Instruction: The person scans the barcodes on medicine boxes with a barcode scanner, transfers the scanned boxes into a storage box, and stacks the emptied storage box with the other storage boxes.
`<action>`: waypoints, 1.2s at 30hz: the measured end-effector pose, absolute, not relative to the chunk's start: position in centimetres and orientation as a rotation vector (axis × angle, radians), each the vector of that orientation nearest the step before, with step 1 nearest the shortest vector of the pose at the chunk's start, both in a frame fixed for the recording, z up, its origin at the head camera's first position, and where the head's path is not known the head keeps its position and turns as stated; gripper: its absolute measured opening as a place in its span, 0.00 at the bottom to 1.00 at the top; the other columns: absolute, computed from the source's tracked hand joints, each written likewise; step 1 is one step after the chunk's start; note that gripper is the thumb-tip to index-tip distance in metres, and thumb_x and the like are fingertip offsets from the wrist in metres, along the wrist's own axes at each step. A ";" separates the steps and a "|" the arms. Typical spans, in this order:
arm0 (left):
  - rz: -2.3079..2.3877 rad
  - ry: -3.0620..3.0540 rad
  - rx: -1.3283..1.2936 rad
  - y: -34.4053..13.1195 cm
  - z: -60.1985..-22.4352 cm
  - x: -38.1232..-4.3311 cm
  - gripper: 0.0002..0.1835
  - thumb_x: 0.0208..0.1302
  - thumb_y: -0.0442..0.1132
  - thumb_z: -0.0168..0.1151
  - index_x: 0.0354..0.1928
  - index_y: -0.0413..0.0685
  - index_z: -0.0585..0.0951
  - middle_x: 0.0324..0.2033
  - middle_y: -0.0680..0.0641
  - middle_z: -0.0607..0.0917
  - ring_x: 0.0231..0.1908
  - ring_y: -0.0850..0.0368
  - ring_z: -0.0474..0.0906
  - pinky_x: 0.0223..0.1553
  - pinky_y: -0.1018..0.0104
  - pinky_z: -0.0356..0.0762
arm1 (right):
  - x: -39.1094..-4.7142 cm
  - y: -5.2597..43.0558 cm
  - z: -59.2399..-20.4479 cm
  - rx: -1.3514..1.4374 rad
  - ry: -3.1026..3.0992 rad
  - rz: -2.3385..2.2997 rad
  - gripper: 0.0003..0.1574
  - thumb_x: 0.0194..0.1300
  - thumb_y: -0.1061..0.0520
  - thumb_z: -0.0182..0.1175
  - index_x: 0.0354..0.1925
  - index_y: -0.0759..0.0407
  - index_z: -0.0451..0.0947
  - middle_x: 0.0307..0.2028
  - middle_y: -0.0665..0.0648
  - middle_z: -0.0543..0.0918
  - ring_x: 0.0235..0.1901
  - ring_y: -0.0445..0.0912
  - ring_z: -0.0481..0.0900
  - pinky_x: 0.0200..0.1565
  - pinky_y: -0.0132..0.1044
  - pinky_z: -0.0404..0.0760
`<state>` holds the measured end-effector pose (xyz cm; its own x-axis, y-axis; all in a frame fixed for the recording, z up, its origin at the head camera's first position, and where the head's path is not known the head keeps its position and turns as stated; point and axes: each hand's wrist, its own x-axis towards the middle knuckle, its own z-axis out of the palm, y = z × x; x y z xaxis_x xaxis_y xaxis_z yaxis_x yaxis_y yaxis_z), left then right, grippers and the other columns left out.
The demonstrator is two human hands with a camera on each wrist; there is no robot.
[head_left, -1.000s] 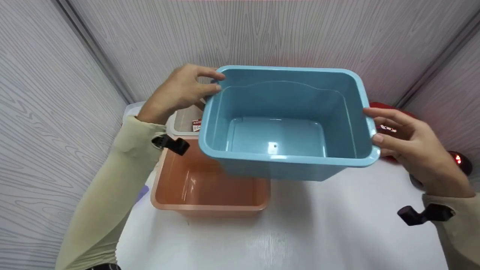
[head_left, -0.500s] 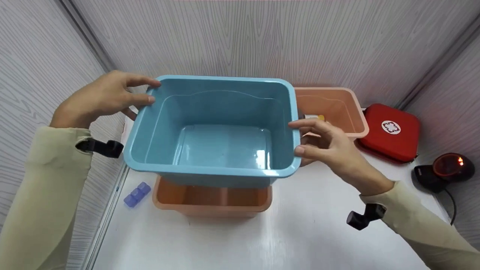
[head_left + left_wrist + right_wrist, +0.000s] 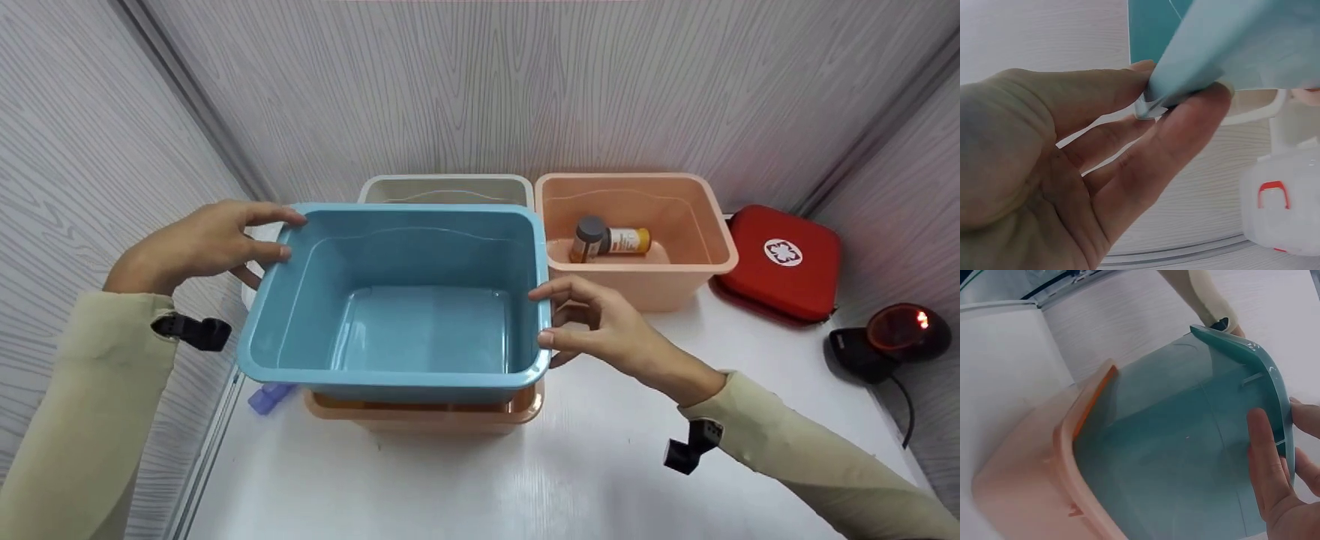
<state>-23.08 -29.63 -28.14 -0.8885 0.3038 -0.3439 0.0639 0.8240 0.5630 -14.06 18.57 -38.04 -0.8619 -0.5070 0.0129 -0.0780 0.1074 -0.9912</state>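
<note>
An empty blue plastic bin [image 3: 420, 330] is held by its rim at both short ends. My left hand [image 3: 202, 247] grips the left rim, thumb and fingers on either side of the edge, as the left wrist view confirms. At the opposite end, my right hand [image 3: 611, 326] pinches the right rim, with some fingers beneath it. Below is an orange bin [image 3: 442, 421], mostly covered in the head view. In the right wrist view the blue bin's lower part sits inside the orange rim [image 3: 1067, 450]; whether it touches bottom is hidden.
Behind stand a pale grey bin [image 3: 450, 180] and a peach bin [image 3: 637, 285] with two pill bottles [image 3: 627, 241]. A red case [image 3: 787, 262] and a black scanner [image 3: 900, 337] are at right. A purple pill box [image 3: 266, 397] lies front left.
The blue bin has moved left, then down into the orange bin, both hands travelling with it. The peach bin and its bottles have come into view behind it.
</note>
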 end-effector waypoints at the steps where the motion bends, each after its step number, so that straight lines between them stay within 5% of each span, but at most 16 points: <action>1: 0.785 2.567 0.274 -29.7 -28.6 -23.1 0.31 0.82 0.39 0.62 0.82 0.47 0.67 0.83 0.31 0.61 0.58 0.33 0.87 0.46 0.50 0.92 | -14.1 18.6 -38.4 -0.572 2.056 -1.802 0.37 0.69 0.60 0.76 0.71 0.63 0.75 0.46 0.64 0.80 0.44 0.52 0.84 0.42 0.55 0.92; 24: 0.889 2.487 0.240 -29.6 -37.1 -23.2 0.31 0.77 0.32 0.65 0.79 0.39 0.70 0.82 0.25 0.59 0.57 0.31 0.88 0.40 0.55 0.92 | -14.8 18.9 -44.2 -0.584 2.145 -1.557 0.32 0.70 0.55 0.77 0.66 0.58 0.77 0.56 0.63 0.80 0.51 0.55 0.80 0.35 0.49 0.92; 36: 0.926 2.460 0.223 -28.9 -38.8 -23.1 0.31 0.77 0.31 0.65 0.78 0.38 0.71 0.82 0.27 0.62 0.68 0.27 0.79 0.40 0.56 0.92 | -14.7 19.7 -46.1 -0.607 2.167 -1.488 0.32 0.70 0.53 0.76 0.67 0.58 0.77 0.54 0.67 0.82 0.50 0.55 0.82 0.35 0.60 0.91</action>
<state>-23.05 -28.86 -38.81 -0.8622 0.3175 -0.3948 -0.0215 0.7556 0.6547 -14.70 19.66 -46.15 -0.8067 -0.5808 -0.1088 -0.1069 0.3246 -0.9398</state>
